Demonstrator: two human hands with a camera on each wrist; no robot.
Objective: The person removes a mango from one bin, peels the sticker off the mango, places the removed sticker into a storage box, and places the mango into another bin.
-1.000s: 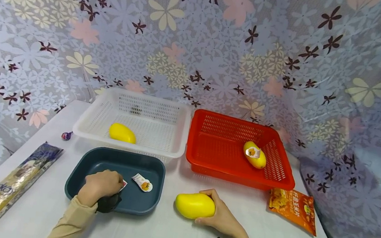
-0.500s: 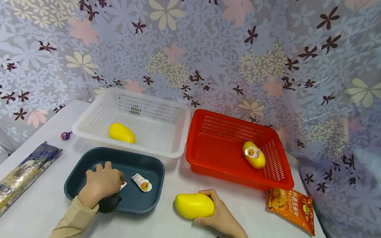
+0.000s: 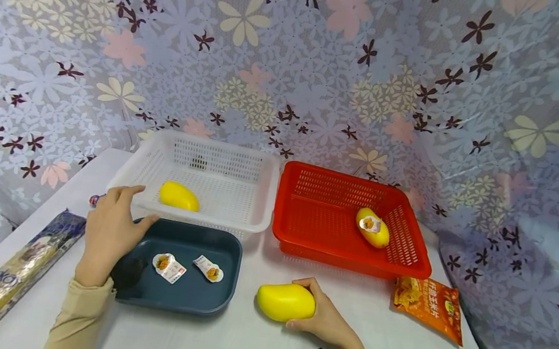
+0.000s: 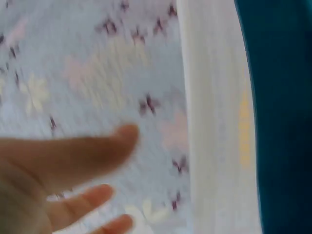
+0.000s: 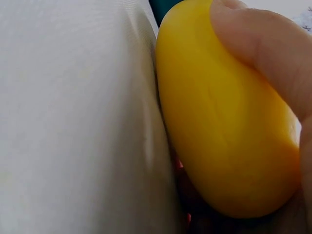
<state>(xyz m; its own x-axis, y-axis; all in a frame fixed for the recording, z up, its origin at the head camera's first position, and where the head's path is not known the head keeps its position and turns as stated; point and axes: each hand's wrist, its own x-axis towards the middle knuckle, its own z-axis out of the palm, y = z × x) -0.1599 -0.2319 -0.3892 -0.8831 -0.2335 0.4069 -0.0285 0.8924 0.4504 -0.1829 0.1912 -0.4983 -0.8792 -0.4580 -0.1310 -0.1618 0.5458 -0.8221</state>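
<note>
My right hand (image 3: 323, 315) grips a yellow mango (image 3: 285, 302) on the white table, fingers and thumb around its right end. In the right wrist view the thumb lies along the mango (image 5: 219, 112). My left hand (image 3: 112, 231), fingers spread and holding nothing, is over the left rim of a dark teal tray (image 3: 184, 301). Inside that tray lie two paper stickers, a left one (image 3: 169, 268) and a right one (image 3: 209, 269), each with a fruit picture. The left wrist view has the left thumb (image 4: 92, 151) apart from the fingers, slightly blurred.
Behind the tray stands a white basket (image 3: 223, 220) with a yellow mango (image 3: 179, 195). A red basket (image 3: 322, 250) to its right holds a stickered mango (image 3: 373, 228). An orange snack bag (image 3: 431, 307) lies far right, a long noodle packet (image 3: 13, 277) far left, near a partly hidden lollipop (image 3: 95, 200).
My left hand has let go of the left sticker, which now lies in the tray. It has risen and moved left, opening its fingers. The right hand and its mango stay put.
</note>
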